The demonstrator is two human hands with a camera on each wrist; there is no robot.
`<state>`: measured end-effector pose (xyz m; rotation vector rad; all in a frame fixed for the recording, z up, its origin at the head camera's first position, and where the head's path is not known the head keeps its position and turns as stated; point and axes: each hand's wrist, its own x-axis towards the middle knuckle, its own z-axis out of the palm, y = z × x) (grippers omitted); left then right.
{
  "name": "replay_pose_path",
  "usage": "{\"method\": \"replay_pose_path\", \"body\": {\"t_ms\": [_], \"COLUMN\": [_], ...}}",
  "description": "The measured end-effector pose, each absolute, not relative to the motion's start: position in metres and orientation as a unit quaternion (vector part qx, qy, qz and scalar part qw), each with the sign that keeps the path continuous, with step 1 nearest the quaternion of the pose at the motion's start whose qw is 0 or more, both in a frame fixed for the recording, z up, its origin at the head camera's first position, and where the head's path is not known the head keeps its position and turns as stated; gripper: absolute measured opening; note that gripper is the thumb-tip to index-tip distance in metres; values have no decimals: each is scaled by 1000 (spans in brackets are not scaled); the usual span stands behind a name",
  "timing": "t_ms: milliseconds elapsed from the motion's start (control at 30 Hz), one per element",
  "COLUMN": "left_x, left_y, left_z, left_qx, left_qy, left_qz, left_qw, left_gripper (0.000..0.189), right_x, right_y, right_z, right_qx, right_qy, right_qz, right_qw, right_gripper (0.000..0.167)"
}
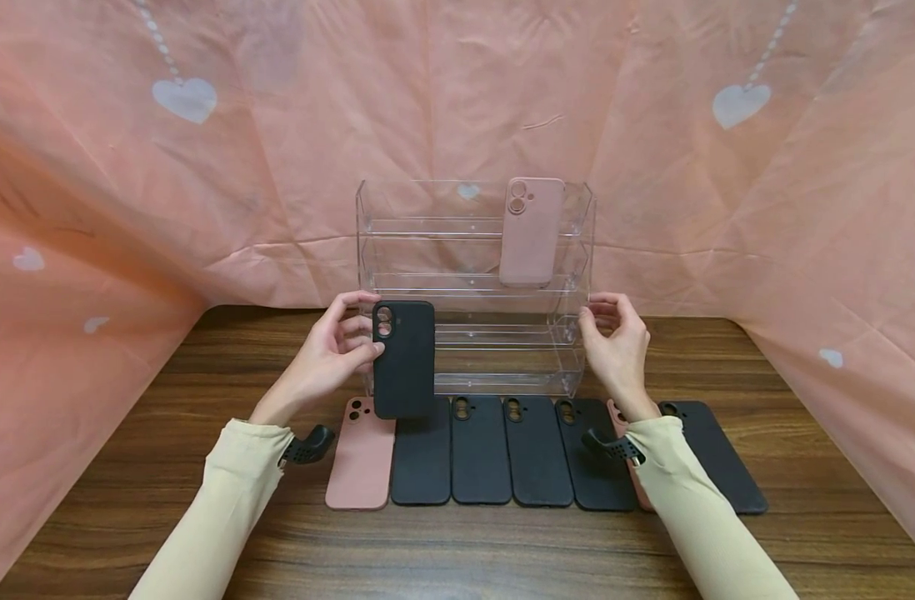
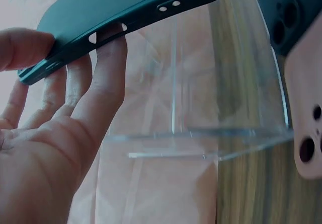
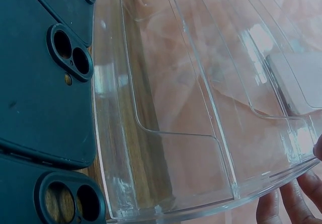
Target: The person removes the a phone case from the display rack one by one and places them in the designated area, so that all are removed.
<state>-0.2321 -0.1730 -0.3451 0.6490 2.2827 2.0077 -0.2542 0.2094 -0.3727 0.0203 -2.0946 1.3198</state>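
Note:
A black phone case (image 1: 407, 367), upright with its two-hole camera cutout at the top left, is in my left hand (image 1: 336, 346). My thumb lies on its back, while the fingers reach behind its left edge; the left wrist view shows one fingertip at a slot in the case's side (image 2: 146, 11). This case stands in front of the lower left part of a clear tiered rack (image 1: 472, 388). My right hand (image 1: 617, 337) grips the rack's right side wall (image 3: 201, 211) between thumb and fingers. A pink phone case (image 1: 532, 246) leans on the rack's upper right.
In front of the rack, several phone cases lie in a row on the wooden table (image 1: 457, 550): a pink case (image 1: 358, 471) at the left end, black cases (image 1: 480, 454), another pink one partly under my right wrist, and a black case (image 1: 716, 458) at the right. Pink cloth (image 1: 277, 167) surrounds the table.

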Motion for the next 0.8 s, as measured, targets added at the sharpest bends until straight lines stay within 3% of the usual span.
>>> {"method": "replay_pose_path", "body": {"t_ms": [800], "left_x": [-217], "left_y": [-244], "left_z": [-357], "left_qx": [227], "left_qy": [752], "left_qz": [617], "left_qw": [58], "left_gripper": [61], "right_x": [-254], "right_y": [209], "right_z": [-374], "right_qx": [10], "right_qy": [-801], "right_qz": [502], "right_qw": [326], "right_gripper": [23]}}
